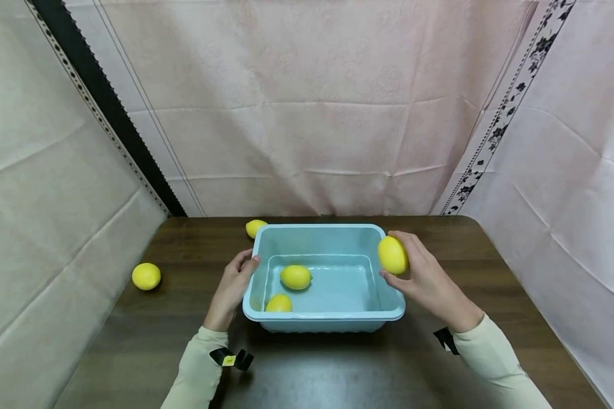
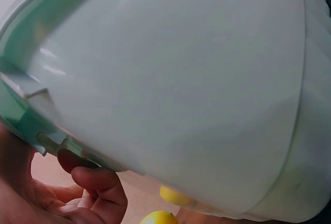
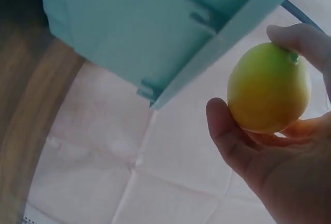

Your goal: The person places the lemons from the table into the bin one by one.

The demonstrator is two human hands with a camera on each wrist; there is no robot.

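A light blue plastic basin (image 1: 337, 284) stands on the table with two lemons inside, one near its middle (image 1: 295, 277) and one by the front left corner (image 1: 278, 303). At the basin's left rim, my left hand (image 1: 231, 287) grips the edge, thumb on top; the left wrist view shows its fingers curled below the rim (image 2: 98, 182). My right hand (image 1: 430, 278) holds a lemon (image 1: 393, 255) between thumb and fingers, beside and slightly above the right rim. In the right wrist view this lemon (image 3: 269, 89) is clear of the basin wall (image 3: 129, 38).
Another lemon (image 1: 146, 276) lies on the brown wooden table (image 1: 184, 318) at the left. One more lemon (image 1: 256, 228) sits behind the basin's back left corner, partly hidden. Pale cloth (image 1: 307, 113) hangs around the table's back and sides.
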